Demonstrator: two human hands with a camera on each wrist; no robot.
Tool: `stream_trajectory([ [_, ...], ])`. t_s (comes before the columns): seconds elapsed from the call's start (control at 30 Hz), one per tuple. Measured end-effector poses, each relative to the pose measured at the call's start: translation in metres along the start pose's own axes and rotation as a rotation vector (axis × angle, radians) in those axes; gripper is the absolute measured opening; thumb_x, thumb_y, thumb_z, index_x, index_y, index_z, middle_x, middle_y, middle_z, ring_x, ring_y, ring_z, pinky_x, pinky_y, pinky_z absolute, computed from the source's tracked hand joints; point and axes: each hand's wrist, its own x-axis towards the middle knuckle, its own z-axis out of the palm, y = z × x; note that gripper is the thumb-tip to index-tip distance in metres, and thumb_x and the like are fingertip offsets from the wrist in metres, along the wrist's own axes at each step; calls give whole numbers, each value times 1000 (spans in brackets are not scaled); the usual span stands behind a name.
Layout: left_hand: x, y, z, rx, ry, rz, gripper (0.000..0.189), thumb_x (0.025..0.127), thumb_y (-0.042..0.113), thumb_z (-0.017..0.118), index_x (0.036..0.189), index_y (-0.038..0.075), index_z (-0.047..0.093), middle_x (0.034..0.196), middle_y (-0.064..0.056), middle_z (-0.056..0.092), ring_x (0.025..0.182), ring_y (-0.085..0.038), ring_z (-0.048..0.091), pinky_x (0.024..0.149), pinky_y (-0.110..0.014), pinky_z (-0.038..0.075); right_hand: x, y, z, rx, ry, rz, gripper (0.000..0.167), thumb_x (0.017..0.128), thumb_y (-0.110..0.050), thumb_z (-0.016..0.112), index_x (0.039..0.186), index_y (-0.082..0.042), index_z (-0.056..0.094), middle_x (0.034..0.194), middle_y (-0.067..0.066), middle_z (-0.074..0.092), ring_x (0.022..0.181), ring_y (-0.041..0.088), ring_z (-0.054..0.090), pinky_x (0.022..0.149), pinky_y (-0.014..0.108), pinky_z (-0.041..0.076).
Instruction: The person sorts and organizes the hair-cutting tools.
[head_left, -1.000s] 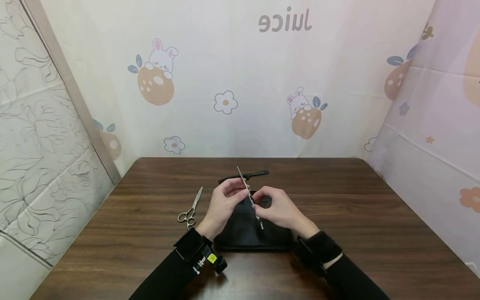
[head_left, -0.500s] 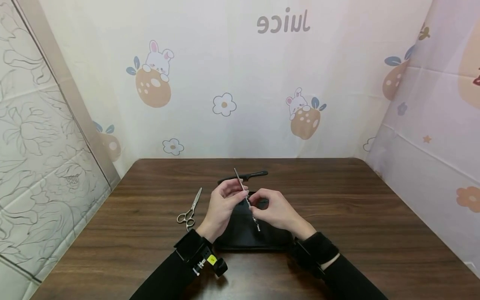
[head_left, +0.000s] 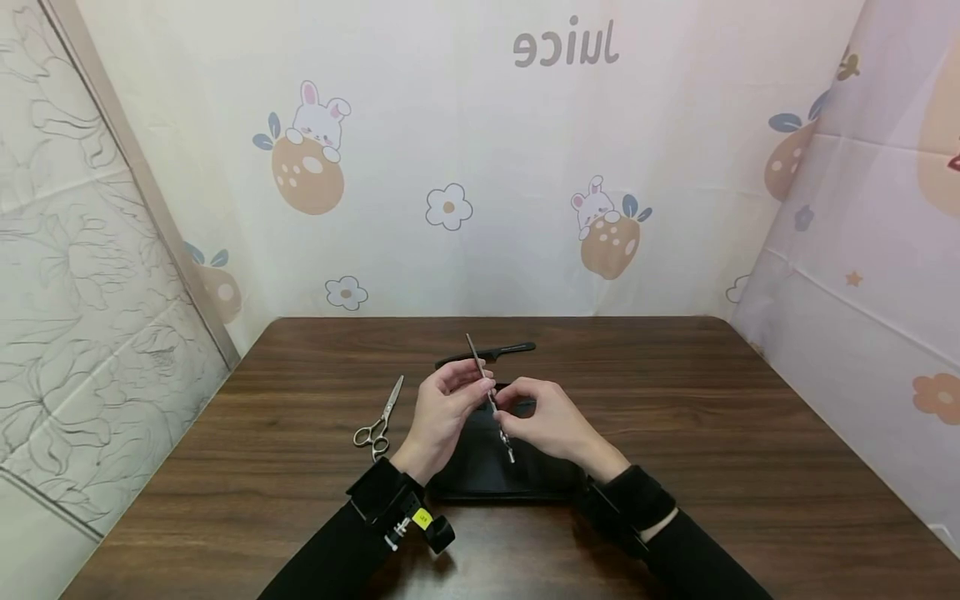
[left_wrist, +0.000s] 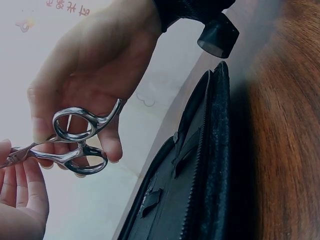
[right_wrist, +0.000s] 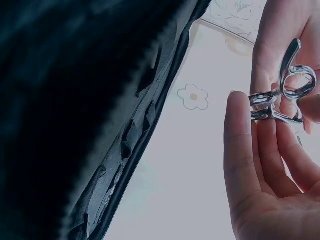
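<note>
While held, scissors point(left_wrist: 53, 157) run diag., tips point(head_left: 471, 342) up-L, head view.

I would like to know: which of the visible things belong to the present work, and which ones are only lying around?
Belonging to the work:
Left hand and right hand
Held scissors, in the fingers of both
Open black case below them, probably

Apparently only lying around:
Loose scissors, left of the case
Black comb, beyond the case
</note>
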Motion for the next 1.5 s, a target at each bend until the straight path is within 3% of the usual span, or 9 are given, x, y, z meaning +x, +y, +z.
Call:
stream_trajectory([
  [0.43,-2,6,2,-29,47,21,28,95,-3,68,122,-4,65,108,-11,70,97,-18,68,90,-30,55,-2,-2,-5,-4,-22,6,21,95,-20,73,115,-12,74,107,-1,69,98,16,64,82,38,58],
  [0.6,-2,8,0,-27,49,23,30,95,-2,68,124,-5,65,108,-11,69,98,-19,68,90,-30,55,-2,0,-12,-40,-28,22,25,96,-21,72,119,-10,72,112,3,69,103,19,64,84,41,56],
  [0.83,-1,10,-4,-14,46,23,35,96,-2,67,129,-9,61,110,-11,68,102,-20,69,96,-34,53,-3,6,-27,-146,-127,110,36,94,-25,73,125,-7,68,122,8,67,114,30,63,99,53,50],
  [1.13,2,11,-7,-24,44,39,31,94,-5,67,125,-8,65,106,-9,69,100,-19,69,93,-32,55,-3,16,-37,-376,-211,180,49,90,-23,77,132,0,64,130,13,60,123,35,56,101,55,45],
  [1.5,8,21,-14,-15,57,42,33,93,-6,69,126,-9,64,106,-11,70,97,-17,69,91,-31,55,-3,26,-39,-416,-323,307,63,90,-28,79,143,-3,56,143,19,48,133,39,43,104,57,41],
])
